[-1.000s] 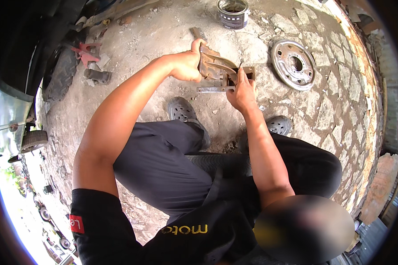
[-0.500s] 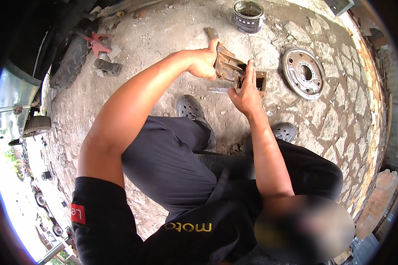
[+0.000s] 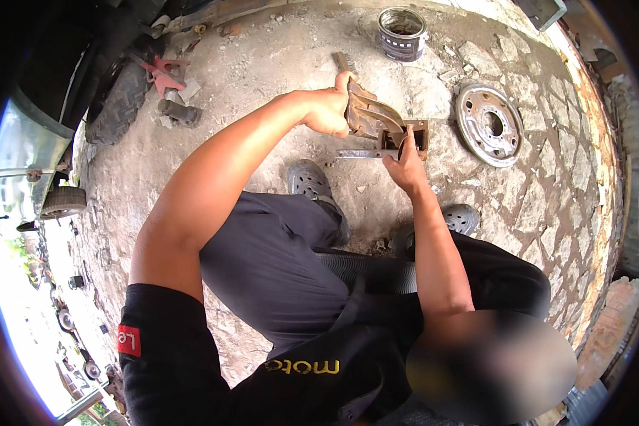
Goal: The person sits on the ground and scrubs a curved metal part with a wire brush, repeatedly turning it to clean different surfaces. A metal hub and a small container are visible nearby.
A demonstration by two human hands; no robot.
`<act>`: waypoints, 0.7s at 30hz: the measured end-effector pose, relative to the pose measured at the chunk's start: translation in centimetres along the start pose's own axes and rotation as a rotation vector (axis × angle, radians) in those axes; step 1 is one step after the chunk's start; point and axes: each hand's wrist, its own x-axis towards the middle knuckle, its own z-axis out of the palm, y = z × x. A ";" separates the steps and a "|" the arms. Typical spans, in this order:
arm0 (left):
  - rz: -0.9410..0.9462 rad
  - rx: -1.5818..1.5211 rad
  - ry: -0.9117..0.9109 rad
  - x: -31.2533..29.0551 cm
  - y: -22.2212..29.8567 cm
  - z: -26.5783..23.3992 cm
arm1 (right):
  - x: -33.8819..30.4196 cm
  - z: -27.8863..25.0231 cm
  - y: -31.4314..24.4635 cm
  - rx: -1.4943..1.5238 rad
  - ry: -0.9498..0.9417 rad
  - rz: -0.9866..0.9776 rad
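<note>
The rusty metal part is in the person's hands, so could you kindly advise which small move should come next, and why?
Perhaps a short, light rub by the right hand at the box-shaped section: the fingers reach its opening, the rusty metal part looks brown there, and the left hand grips the opposite end, which should steady it.

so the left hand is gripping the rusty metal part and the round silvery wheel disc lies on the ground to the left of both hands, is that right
Not quite: the head view shows the wheel disc to the right of both hands. The left hand is gripping the rusty metal part, as you say.
</note>
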 end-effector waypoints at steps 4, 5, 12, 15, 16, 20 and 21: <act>-0.043 -0.003 -0.021 -0.2 -0.2 0.0 | -0.7 0.0 -6.5 -0.045 0.050 -0.171; -0.027 -0.010 -0.023 -0.1 -0.2 0.1 | -0.6 0.0 -7.0 -0.105 0.056 -0.202; -0.015 0.005 -0.017 -0.1 -1.2 0.1 | -0.3 -0.2 -0.8 0.021 -0.052 -0.008; -0.026 0.026 -0.031 -0.3 -0.1 0.0 | -0.9 -0.1 -6.0 -0.044 0.020 -0.148; -0.018 0.037 -0.024 -0.3 0.0 -0.1 | -1.0 -0.1 -5.7 -0.046 0.030 -0.176; 0.083 0.045 0.035 0.8 -2.4 0.4 | -0.6 0.9 -0.7 -0.055 0.018 -0.055; 0.115 0.028 0.054 1.0 -3.1 0.7 | -0.7 1.1 -0.2 -0.058 0.000 0.013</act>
